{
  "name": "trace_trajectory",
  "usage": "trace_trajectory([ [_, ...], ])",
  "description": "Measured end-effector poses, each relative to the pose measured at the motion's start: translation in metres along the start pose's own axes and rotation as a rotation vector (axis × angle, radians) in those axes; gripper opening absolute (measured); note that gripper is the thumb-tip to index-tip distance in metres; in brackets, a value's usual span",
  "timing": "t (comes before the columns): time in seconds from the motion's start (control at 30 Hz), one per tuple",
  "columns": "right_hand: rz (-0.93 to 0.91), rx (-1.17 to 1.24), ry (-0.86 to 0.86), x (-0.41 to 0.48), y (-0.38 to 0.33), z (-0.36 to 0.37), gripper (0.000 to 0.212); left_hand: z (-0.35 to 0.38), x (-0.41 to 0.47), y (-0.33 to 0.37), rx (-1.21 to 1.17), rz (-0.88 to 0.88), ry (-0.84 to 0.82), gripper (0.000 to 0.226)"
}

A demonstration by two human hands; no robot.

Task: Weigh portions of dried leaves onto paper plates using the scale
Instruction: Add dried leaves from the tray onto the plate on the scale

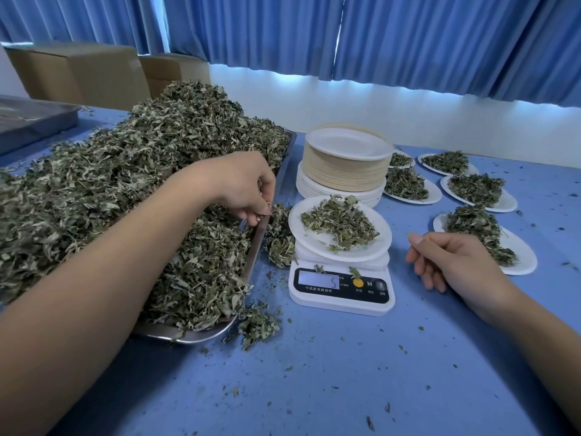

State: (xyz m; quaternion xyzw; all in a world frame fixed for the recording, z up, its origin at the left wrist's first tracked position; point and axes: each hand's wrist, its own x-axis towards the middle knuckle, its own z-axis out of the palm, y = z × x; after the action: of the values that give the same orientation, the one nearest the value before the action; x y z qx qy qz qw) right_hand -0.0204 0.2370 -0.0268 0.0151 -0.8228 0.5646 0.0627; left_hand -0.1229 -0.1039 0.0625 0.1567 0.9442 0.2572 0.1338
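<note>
Topping up plate (379,245) on scale (341,295): pinching leaves (125,184) from tray (255,247) with fingers (259,209) of left hand (242,184), resting right hand (446,262) slack, empty; next calling for light sprinkling.

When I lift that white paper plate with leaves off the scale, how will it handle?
Probably very light: the white digital scale reads only 5. The thin white paper plate may flex if held by one edge, so support it underneath. Its loose dried green leaves would likely slide off if it tilts.
</note>
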Motion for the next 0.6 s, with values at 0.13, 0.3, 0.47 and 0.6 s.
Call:
trace_trajectory([
  [0.13, -0.001, 0.007, 0.0, 0.0, 0.0, 0.0, 0.044, -0.005, -0.004, 0.001, -0.085, -0.005, 0.075, 0.005],
  [0.3, -0.001, 0.004, -0.004, -0.001, 0.0, 0.0, 0.044, -0.003, -0.015, 0.022, -0.478, 0.222, 0.069, 0.015],
  [0.47, 0.001, -0.01, 0.0, 0.001, 0.001, -0.001, 0.045, 0.003, -0.011, 0.027, -0.164, 0.204, 0.069, 0.031],
  [0.6, 0.001, -0.019, -0.003, 0.001, 0.002, -0.002, 0.046, -0.002, -0.008, 0.016, 0.367, 0.057, 0.125, 0.04],
])
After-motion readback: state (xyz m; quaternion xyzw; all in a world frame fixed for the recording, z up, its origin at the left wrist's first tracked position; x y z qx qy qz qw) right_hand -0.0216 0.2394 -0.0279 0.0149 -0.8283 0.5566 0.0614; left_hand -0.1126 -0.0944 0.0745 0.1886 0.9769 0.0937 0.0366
